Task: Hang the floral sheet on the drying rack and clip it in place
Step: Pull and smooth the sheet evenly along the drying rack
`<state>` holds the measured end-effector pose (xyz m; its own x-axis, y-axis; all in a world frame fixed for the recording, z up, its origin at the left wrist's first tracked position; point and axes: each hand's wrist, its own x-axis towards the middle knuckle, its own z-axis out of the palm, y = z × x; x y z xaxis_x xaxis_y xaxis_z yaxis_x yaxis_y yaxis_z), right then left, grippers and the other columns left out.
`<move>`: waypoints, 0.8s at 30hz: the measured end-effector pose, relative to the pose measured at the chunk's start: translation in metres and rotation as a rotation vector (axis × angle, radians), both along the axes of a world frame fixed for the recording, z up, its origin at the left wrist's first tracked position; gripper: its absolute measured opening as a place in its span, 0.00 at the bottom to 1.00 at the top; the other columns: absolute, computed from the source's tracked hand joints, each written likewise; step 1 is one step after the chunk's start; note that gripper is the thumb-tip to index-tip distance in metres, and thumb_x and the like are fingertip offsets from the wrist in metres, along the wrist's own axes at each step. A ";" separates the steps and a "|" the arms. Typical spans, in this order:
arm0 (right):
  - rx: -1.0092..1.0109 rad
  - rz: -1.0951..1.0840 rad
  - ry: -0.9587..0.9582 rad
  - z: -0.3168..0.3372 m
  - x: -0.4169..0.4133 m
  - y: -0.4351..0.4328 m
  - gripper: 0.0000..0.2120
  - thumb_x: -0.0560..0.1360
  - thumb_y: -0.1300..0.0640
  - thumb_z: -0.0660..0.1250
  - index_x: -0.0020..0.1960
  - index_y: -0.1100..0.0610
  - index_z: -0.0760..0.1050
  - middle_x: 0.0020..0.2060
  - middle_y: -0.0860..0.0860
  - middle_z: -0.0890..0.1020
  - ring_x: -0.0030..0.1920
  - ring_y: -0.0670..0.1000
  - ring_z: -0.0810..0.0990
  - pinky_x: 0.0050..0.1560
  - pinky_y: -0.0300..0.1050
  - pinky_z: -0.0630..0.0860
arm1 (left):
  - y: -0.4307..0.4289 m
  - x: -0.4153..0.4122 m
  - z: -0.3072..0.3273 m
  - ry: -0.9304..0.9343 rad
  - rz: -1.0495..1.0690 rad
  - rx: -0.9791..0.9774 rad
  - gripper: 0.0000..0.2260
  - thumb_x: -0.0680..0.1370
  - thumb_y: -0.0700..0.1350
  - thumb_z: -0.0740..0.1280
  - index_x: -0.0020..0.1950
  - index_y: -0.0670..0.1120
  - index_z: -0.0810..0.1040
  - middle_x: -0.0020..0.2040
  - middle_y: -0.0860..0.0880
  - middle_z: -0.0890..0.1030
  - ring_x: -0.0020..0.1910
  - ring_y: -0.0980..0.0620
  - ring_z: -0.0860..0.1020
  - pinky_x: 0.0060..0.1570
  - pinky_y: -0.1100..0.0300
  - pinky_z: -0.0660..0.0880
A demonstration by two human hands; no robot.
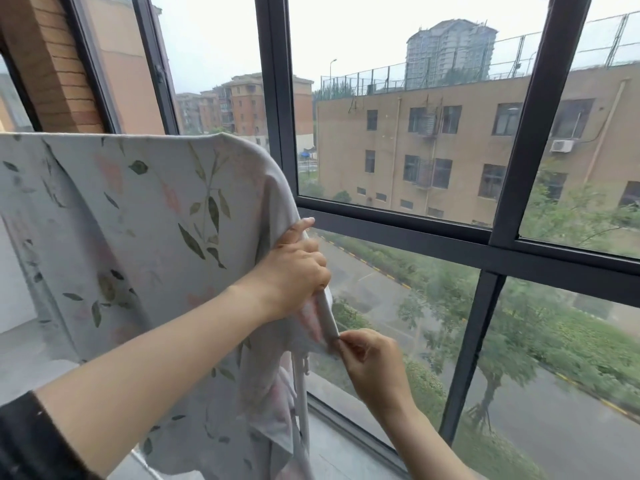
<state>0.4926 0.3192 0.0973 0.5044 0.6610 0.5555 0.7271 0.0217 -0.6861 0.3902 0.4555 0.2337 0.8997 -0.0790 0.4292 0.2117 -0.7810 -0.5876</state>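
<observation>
**Both hands at the sheet's right edge, no clip in view**

The left hand (294,268) had its grip closed, fingers curled round the bunched right edge of the floral sheet (138,220) with the thumb lifted on top. Just below it, the right hand (367,362) pinched between thumb and fingertips the lower end of a white strip (327,315) that ran down from under the left fist. Whether that strip was a rack tube or the sheet's rolled hem could not be told.

The sheet itself lay draped over the top of the drying rack (300,403), spread flat to the left and rounding off at the right corner. A loose tail hung down past the rack's thin white uprights.

The cloth looked light, thin and limp, so it would probably fold wherever it was not supported and slide along a smooth rail if let go. The hem seemed the best hold, taken close to the rail with several layers gathered so that a clip would bite.

The dark window frame (391,230) stood close behind.
</observation>
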 end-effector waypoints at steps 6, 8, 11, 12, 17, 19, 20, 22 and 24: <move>-0.045 0.022 0.063 -0.020 -0.008 0.009 0.03 0.71 0.56 0.71 0.41 0.53 0.84 0.33 0.47 0.83 0.35 0.47 0.81 0.39 0.50 0.78 | -0.005 -0.004 -0.015 0.047 0.023 0.034 0.09 0.59 0.37 0.72 0.26 0.50 0.76 0.25 0.55 0.71 0.32 0.50 0.75 0.71 0.45 0.54; -0.054 0.026 0.065 -0.025 -0.010 0.010 0.03 0.71 0.56 0.71 0.40 0.53 0.84 0.33 0.48 0.84 0.35 0.48 0.81 0.39 0.50 0.78 | -0.006 -0.005 -0.021 0.061 0.030 0.028 0.10 0.58 0.37 0.72 0.25 0.49 0.75 0.24 0.55 0.71 0.32 0.50 0.74 0.71 0.45 0.55; -0.068 0.024 0.060 -0.031 -0.010 0.012 0.04 0.72 0.56 0.71 0.40 0.53 0.84 0.33 0.48 0.83 0.35 0.48 0.81 0.38 0.49 0.78 | -0.006 -0.006 -0.027 0.074 0.042 0.020 0.10 0.57 0.35 0.71 0.25 0.49 0.74 0.24 0.55 0.70 0.31 0.50 0.74 0.70 0.46 0.55; -0.068 0.025 0.053 -0.033 -0.010 0.013 0.04 0.71 0.56 0.71 0.40 0.53 0.84 0.32 0.48 0.83 0.34 0.49 0.81 0.37 0.49 0.78 | -0.006 -0.005 -0.029 0.079 0.048 0.018 0.11 0.56 0.34 0.71 0.25 0.49 0.74 0.23 0.55 0.70 0.31 0.50 0.74 0.70 0.46 0.55; -0.068 0.023 0.025 -0.046 -0.007 0.011 0.06 0.71 0.54 0.69 0.38 0.54 0.83 0.29 0.49 0.82 0.31 0.50 0.79 0.33 0.50 0.75 | -0.008 -0.003 -0.042 0.099 0.053 0.010 0.10 0.56 0.35 0.72 0.26 0.49 0.76 0.24 0.55 0.71 0.32 0.50 0.75 0.70 0.47 0.55; -0.074 0.014 0.020 -0.050 -0.004 0.009 0.06 0.71 0.53 0.69 0.39 0.54 0.83 0.30 0.49 0.82 0.31 0.50 0.79 0.33 0.50 0.75 | -0.009 -0.002 -0.047 0.091 0.042 0.010 0.10 0.57 0.35 0.72 0.26 0.50 0.77 0.25 0.55 0.71 0.33 0.51 0.75 0.71 0.47 0.55; -0.071 0.011 0.021 -0.051 -0.003 0.008 0.06 0.71 0.54 0.69 0.39 0.54 0.83 0.30 0.49 0.82 0.32 0.50 0.79 0.33 0.49 0.75 | -0.009 -0.001 -0.049 0.086 0.038 0.009 0.10 0.58 0.35 0.71 0.26 0.50 0.76 0.25 0.55 0.71 0.33 0.51 0.74 0.71 0.47 0.55; -0.063 0.010 0.021 -0.053 -0.002 0.009 0.06 0.71 0.54 0.69 0.38 0.54 0.82 0.29 0.49 0.82 0.31 0.50 0.78 0.32 0.48 0.75 | -0.010 -0.001 -0.052 0.067 0.023 0.022 0.10 0.59 0.34 0.70 0.27 0.50 0.76 0.25 0.54 0.71 0.33 0.50 0.74 0.70 0.48 0.57; -0.068 0.007 0.007 -0.054 -0.002 0.010 0.07 0.70 0.54 0.68 0.35 0.55 0.80 0.26 0.50 0.78 0.28 0.51 0.75 0.31 0.48 0.73 | -0.012 -0.002 -0.054 0.022 -0.007 0.045 0.10 0.62 0.34 0.65 0.28 0.49 0.76 0.26 0.53 0.71 0.33 0.48 0.75 0.69 0.47 0.60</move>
